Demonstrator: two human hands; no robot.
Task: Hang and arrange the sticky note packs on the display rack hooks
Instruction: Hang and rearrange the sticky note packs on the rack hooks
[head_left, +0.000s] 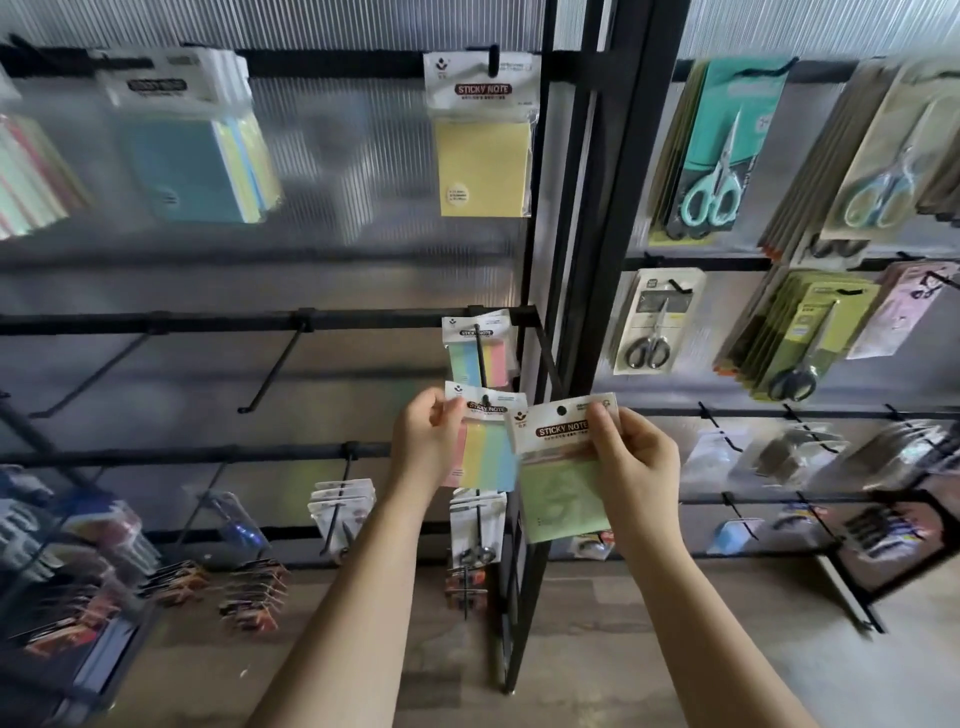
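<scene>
both hands (431, 436) seemingly gripping packs (563, 467)

The pack (483, 447) in the left hand (423, 439) is striped pink, yellow, green and blue; the pack in the right hand (636, 467) is pale green (563, 499). Above the hands hangs a yellow pack (483, 166). The rack (597, 208) is black; right of the hands, scissors (711, 192) have mint handles.

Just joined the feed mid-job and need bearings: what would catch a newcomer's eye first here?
Two hands at centre: the left hand pinches a striped sticky note pack at the tip of a hook, while the right hand holds a green sticky note pack beside it. Above hangs a yellow sticky note pack; scissors packs fill the rack on the right.
</scene>
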